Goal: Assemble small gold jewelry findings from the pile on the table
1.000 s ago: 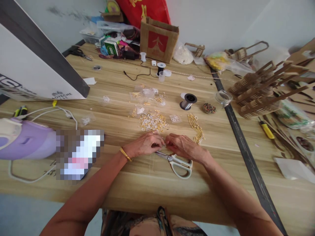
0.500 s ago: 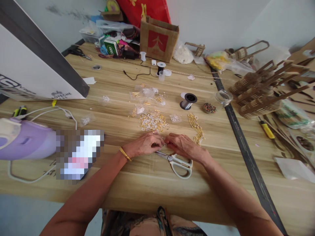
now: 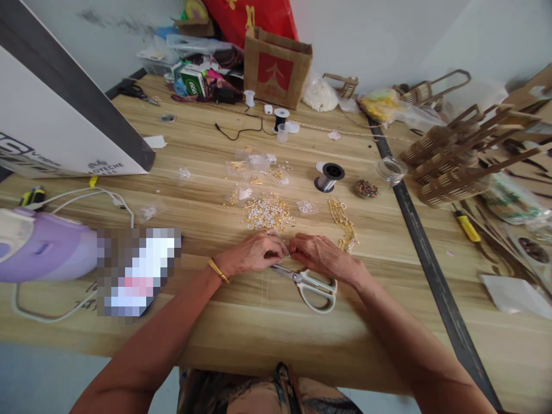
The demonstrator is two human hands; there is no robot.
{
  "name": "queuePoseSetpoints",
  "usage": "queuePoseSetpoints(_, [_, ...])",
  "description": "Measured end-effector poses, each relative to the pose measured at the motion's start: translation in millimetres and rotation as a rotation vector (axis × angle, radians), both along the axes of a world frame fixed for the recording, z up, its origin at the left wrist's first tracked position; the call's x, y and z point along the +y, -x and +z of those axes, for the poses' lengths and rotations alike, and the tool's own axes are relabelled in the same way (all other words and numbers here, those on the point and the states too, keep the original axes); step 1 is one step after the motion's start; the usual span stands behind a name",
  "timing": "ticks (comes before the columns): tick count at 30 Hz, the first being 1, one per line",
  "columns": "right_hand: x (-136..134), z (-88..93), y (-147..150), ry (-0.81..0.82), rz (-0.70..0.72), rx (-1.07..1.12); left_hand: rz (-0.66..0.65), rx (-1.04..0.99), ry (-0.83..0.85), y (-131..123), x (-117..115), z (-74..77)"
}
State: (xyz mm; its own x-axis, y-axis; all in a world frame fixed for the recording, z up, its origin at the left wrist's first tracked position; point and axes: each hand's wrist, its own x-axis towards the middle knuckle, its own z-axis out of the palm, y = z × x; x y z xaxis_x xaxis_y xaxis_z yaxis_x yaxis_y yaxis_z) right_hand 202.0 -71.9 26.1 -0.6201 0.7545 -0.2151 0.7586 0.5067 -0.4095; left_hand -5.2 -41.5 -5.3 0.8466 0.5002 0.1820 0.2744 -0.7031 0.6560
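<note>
My left hand and my right hand rest side by side on the wooden table, fingertips pinched together around something tiny that I cannot make out. A gold bangle circles my left wrist. Just beyond the fingers lies a heap of small gold and silver beads. White-handled scissors lie shut under and between my wrists. A strip of gold chain pieces lies right of my right hand.
A wire spool, a bead dish and a glass jar stand further back. A brown paper bag and clutter line the far edge. Wooden baskets crowd the right; a purple appliance and white box the left.
</note>
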Motion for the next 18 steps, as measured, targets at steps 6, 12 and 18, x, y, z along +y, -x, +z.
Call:
queuePoseSetpoints(6, [0.1,-2.7,0.7,-0.021,0.0,-0.022,0.001,0.014,-0.011,-0.4,0.3,1.4])
queuePoseSetpoints(12, [0.3,-2.5,1.8,-0.008,-0.013,-0.043,0.0,-0.003,-0.011,-0.5,0.5,0.3])
queuePoseSetpoints(18, [0.8,-5.6,0.2,-0.022,-0.018,-0.014,0.005,-0.014,-0.004,0.7,1.8,-2.8])
